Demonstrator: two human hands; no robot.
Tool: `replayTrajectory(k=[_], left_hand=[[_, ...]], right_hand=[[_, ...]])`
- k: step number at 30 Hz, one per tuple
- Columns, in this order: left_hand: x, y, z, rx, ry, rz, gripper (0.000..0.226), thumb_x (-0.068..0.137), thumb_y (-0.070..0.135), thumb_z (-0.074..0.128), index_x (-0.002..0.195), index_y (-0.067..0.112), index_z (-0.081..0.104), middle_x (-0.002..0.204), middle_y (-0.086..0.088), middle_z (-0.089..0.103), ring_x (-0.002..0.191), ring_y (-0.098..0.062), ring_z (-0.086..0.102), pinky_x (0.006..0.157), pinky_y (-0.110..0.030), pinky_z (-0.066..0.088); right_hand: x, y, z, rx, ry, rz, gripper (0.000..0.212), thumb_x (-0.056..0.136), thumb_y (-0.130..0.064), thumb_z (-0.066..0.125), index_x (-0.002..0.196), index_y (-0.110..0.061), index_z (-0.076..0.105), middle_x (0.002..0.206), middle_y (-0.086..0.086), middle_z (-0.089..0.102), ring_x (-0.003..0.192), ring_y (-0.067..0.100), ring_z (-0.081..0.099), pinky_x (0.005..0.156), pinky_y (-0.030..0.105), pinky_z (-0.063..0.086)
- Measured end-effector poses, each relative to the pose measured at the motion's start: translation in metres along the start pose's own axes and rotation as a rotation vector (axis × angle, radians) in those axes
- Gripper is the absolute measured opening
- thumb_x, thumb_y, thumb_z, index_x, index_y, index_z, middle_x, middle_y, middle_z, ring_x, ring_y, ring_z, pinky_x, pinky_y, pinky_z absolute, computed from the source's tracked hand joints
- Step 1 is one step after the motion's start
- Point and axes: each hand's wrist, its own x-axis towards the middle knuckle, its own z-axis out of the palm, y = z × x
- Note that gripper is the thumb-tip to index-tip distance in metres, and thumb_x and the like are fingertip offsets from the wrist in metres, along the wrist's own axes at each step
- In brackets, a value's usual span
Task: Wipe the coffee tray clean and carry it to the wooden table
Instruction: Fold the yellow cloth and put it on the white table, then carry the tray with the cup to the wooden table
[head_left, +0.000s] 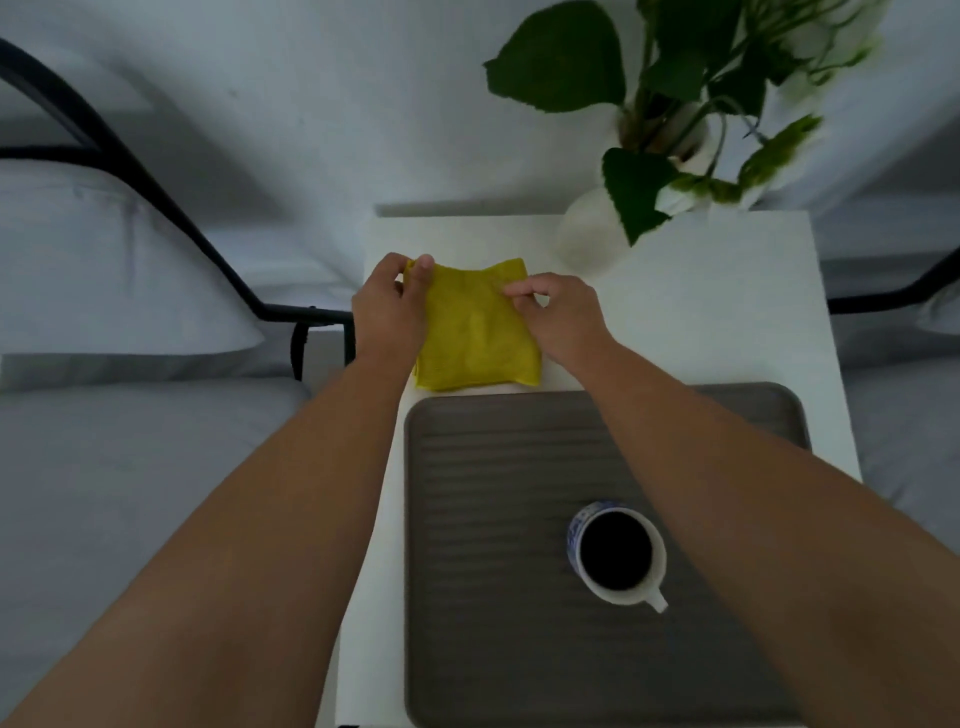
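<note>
Both hands reach forward over a small white table (727, 312). The left hand (387, 306) pinches the far left corner of a folded yellow cloth (475, 332) between thumb and fingers, and the right hand (558, 317) pinches the cloth's far right edge with curled fingertips. The hands are apart, each clamped on its own side of the cloth, which lies on the table at about 12 o'clock from the tray.

The tray (493, 519), grey-brown with faint ribs running across it, sits on the near part of the table, its far rim just beside the cloth's near edge. On the tray, toward 4 o'clock from its middle, stands a white cup (618, 553) with blue pattern on its side, filled with dark coffee, its handle pointing toward 5 o'clock.

At the table's 1 o'clock corner a leafy green plant (649, 104) rises from a white vase (589, 234). To the left, at 9 o'clock, lies a bed with a grey pillow (104, 270) and a black metal frame (171, 208).
</note>
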Motion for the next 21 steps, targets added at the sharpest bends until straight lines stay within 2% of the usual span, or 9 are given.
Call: replayTrajectory(k=[3, 6, 8, 10, 13, 15, 18, 20, 21], left_hand=[[0.008, -0.007, 0.003, -0.077, -0.089, -0.089, 0.05, 0.081, 0.05, 0.069, 0.119, 0.028, 0.046, 0.073, 0.001, 0.053, 0.066, -0.009, 0.055, 0.061, -0.022, 0.047], [0.007, -0.02, 0.004, -0.125, -0.248, -0.046, 0.074, 0.077, 0.018, 0.078, 0.131, 0.041, 0.034, 0.101, -0.003, 0.058, 0.086, -0.017, 0.065, 0.072, -0.03, 0.055], [0.005, -0.028, 0.006, -0.013, -0.236, 0.074, 0.061, 0.08, 0.007, 0.071, 0.129, 0.033, 0.045, 0.11, -0.004, 0.057, 0.093, -0.02, 0.063, 0.078, -0.034, 0.056], [0.003, -0.031, 0.012, 0.174, -0.196, 0.217, 0.044, 0.084, 0.007, 0.064, 0.124, 0.024, 0.058, 0.121, -0.009, 0.054, 0.103, -0.027, 0.058, 0.09, -0.038, 0.051], [-0.003, -0.032, 0.018, 0.528, -0.181, 0.265, 0.04, 0.09, 0.016, 0.057, 0.127, 0.03, 0.06, 0.146, -0.011, 0.035, 0.125, -0.036, 0.039, 0.103, -0.045, 0.039], [-0.013, -0.028, 0.014, 0.668, -0.19, 0.205, 0.045, 0.092, 0.028, 0.054, 0.134, 0.042, 0.05, 0.157, -0.006, 0.017, 0.134, -0.038, 0.025, 0.108, -0.051, 0.029], [-0.039, -0.031, -0.001, 0.659, -0.238, 0.149, 0.049, 0.094, 0.035, 0.051, 0.14, 0.046, 0.039, 0.16, -0.002, 0.007, 0.138, -0.038, 0.018, 0.111, -0.053, 0.021], [-0.066, -0.039, -0.013, 0.601, -0.226, 0.135, 0.05, 0.095, 0.036, 0.051, 0.143, 0.041, 0.038, 0.158, -0.004, 0.016, 0.136, -0.037, 0.024, 0.11, -0.051, 0.024], [-0.083, -0.044, -0.019, 0.563, -0.209, 0.115, 0.051, 0.095, 0.036, 0.051, 0.144, 0.036, 0.037, 0.155, -0.007, 0.023, 0.135, -0.037, 0.029, 0.109, -0.05, 0.026]], right_hand=[[0.008, 0.008, 0.004, -0.067, -0.026, -0.055, 0.033, 0.094, -0.014, 0.055, 0.126, -0.016, 0.06, 0.135, 0.005, 0.054, 0.119, 0.014, 0.051, 0.098, 0.01, 0.033], [0.014, 0.015, 0.002, -0.239, -0.105, -0.108, 0.055, 0.092, -0.015, 0.057, 0.144, -0.015, 0.037, 0.152, 0.009, 0.032, 0.136, 0.021, 0.032, 0.111, 0.025, 0.022], [0.016, 0.021, 0.001, -0.35, -0.135, -0.125, 0.063, 0.091, -0.018, 0.059, 0.147, -0.015, 0.03, 0.154, 0.01, 0.024, 0.139, 0.024, 0.027, 0.112, 0.027, 0.02], [0.014, 0.026, 0.0, -0.418, -0.144, -0.133, 0.065, 0.089, -0.022, 0.061, 0.146, -0.014, 0.03, 0.153, 0.011, 0.023, 0.136, 0.026, 0.029, 0.111, 0.03, 0.024], [0.008, 0.03, -0.006, -0.393, -0.115, -0.107, 0.056, 0.091, -0.026, 0.058, 0.142, -0.019, 0.038, 0.148, 0.009, 0.026, 0.131, 0.027, 0.034, 0.11, 0.035, 0.031], [-0.002, 0.029, -0.019, -0.32, -0.089, -0.112, 0.045, 0.095, -0.025, 0.053, 0.139, -0.024, 0.044, 0.142, 0.007, 0.036, 0.122, 0.022, 0.043, 0.106, 0.033, 0.037], [-0.035, 0.029, -0.048, -0.264, 0.021, -0.118, 0.032, 0.096, -0.019, 0.05, 0.127, -0.025, 0.057, 0.123, 0.006, 0.055, 0.096, 0.009, 0.051, 0.082, 0.002, 0.036], [-0.071, 0.039, -0.072, -0.214, 0.144, -0.073, 0.028, 0.094, -0.015, 0.052, 0.119, -0.022, 0.063, 0.114, 0.007, 0.06, 0.088, 0.01, 0.055, 0.078, 0.001, 0.039], [-0.091, 0.049, -0.086, -0.191, 0.214, -0.038, 0.027, 0.094, -0.014, 0.053, 0.117, -0.02, 0.064, 0.11, 0.008, 0.061, 0.087, 0.014, 0.058, 0.082, 0.01, 0.045]])
